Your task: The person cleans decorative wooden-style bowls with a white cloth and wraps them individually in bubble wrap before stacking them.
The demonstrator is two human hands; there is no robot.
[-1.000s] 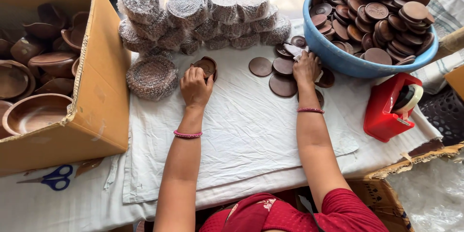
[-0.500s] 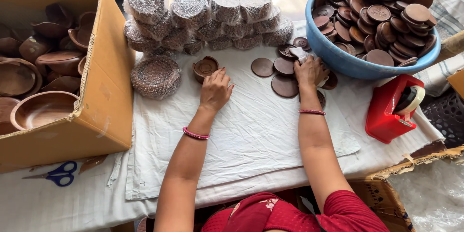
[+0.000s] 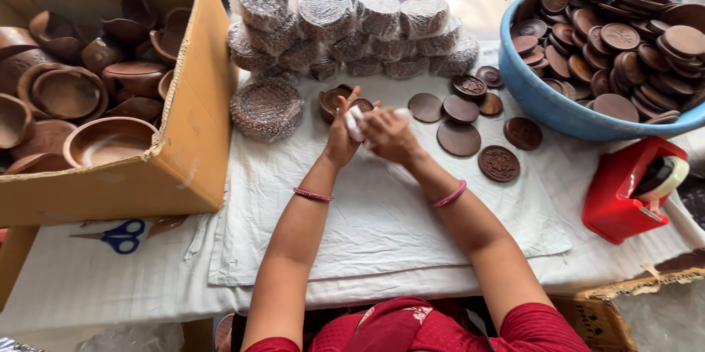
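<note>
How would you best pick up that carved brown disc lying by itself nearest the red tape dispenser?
Probably by its rim, from above: the carved disc lies flat on the white cloth, apart from its neighbours, so fingers could pinch opposite edges or lift the near edge.

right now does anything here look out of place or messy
Nothing looks spilled or broken. Both hands meet over a small white piece; loose discs lie scattered on the cloth.

The white cloth (image 3: 382, 212) in the lower middle is bare, so a hand can pass there. The cardboard box (image 3: 183, 161) blocks the left, the wrapped stacks (image 3: 352, 29) block the top, and the blue tub (image 3: 558, 106) and red tape holder (image 3: 624, 190) block the right.
</note>
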